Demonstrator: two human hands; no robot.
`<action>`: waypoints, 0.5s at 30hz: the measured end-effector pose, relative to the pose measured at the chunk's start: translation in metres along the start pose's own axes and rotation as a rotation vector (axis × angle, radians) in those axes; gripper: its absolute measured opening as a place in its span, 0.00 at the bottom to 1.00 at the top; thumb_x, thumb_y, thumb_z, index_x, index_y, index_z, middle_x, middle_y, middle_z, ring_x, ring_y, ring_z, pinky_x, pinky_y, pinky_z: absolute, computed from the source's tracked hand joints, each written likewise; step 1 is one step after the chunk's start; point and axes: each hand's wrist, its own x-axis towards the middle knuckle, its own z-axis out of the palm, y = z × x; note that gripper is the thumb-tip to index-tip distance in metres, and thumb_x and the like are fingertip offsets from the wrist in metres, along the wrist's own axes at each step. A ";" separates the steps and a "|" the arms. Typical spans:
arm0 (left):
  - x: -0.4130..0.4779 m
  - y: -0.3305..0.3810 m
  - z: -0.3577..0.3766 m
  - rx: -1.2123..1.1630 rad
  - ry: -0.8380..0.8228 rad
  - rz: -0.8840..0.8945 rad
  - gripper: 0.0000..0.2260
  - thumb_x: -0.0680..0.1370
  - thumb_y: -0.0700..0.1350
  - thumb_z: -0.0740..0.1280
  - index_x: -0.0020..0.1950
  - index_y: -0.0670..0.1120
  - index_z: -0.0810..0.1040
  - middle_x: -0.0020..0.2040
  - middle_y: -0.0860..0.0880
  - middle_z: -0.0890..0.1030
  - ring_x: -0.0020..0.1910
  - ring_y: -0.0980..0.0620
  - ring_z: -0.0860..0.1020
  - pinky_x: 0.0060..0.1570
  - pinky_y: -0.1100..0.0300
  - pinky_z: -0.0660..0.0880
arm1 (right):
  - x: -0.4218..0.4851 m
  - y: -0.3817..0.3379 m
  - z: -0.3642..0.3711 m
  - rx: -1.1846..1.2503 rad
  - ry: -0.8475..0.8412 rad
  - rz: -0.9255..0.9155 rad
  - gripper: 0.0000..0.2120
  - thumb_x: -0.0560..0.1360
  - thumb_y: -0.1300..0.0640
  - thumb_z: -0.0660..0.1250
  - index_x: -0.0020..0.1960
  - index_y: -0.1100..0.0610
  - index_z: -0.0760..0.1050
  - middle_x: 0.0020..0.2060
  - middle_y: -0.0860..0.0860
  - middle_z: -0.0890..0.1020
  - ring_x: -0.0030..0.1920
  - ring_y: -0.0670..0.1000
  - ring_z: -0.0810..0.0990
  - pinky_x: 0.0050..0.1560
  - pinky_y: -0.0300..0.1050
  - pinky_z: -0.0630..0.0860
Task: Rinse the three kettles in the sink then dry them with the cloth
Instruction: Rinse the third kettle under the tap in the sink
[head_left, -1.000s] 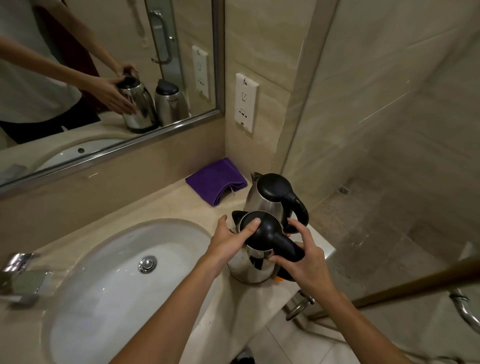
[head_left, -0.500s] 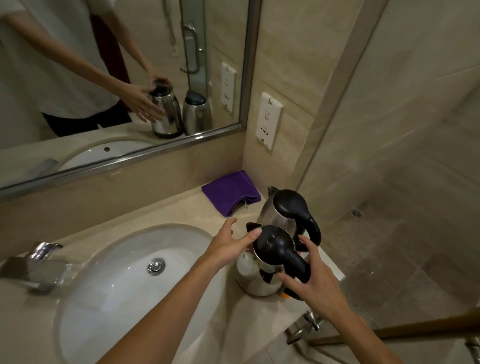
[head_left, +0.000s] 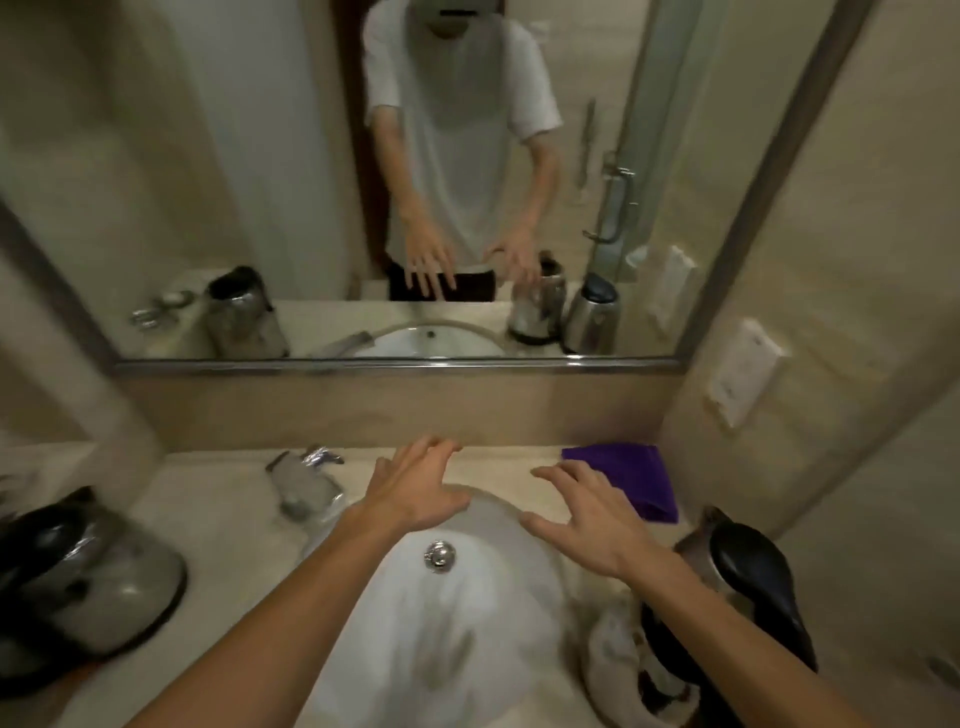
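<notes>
Both hands hover empty over the white sink (head_left: 498, 623), fingers spread. My left hand (head_left: 415, 488) is above the basin's far rim, my right hand (head_left: 587, 519) above its right side. Two steel kettles with black lids stand on the counter to the right: one (head_left: 748, 571) further back, one (head_left: 623, 660) nearer, partly hidden under my right forearm. A third steel kettle (head_left: 88, 577) stands on the counter at the left. The folded purple cloth (head_left: 634, 473) lies at the back right, beside my right hand.
The chrome tap (head_left: 306, 483) sits behind the sink's left side. A metal drain plug (head_left: 440, 556) is in the basin. A wide mirror (head_left: 363, 208) spans the back wall, a white socket plate (head_left: 743, 379) is on the right wall. The picture is motion-blurred.
Both hands have let go of the near right kettle and moved left over the sink. The view has swung left, bringing the third kettle into sight.
</notes>
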 end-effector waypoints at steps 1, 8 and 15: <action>-0.008 -0.015 -0.005 0.013 0.014 -0.050 0.31 0.75 0.56 0.67 0.76 0.58 0.61 0.78 0.52 0.60 0.76 0.48 0.60 0.71 0.49 0.58 | 0.014 -0.021 0.003 -0.016 -0.033 -0.063 0.34 0.76 0.30 0.61 0.78 0.42 0.63 0.75 0.46 0.64 0.75 0.53 0.64 0.72 0.55 0.64; -0.087 -0.132 -0.037 0.023 0.086 -0.371 0.29 0.73 0.56 0.68 0.73 0.57 0.65 0.75 0.51 0.63 0.73 0.46 0.63 0.67 0.47 0.63 | 0.065 -0.176 0.049 -0.115 -0.169 -0.424 0.33 0.75 0.32 0.63 0.76 0.43 0.65 0.75 0.48 0.66 0.74 0.54 0.66 0.72 0.56 0.65; -0.156 -0.234 -0.052 -0.006 0.128 -0.518 0.32 0.74 0.56 0.67 0.76 0.55 0.62 0.76 0.49 0.63 0.74 0.46 0.63 0.68 0.47 0.63 | 0.068 -0.303 0.106 -0.164 -0.246 -0.559 0.32 0.75 0.33 0.64 0.75 0.45 0.67 0.72 0.51 0.69 0.74 0.56 0.67 0.73 0.56 0.66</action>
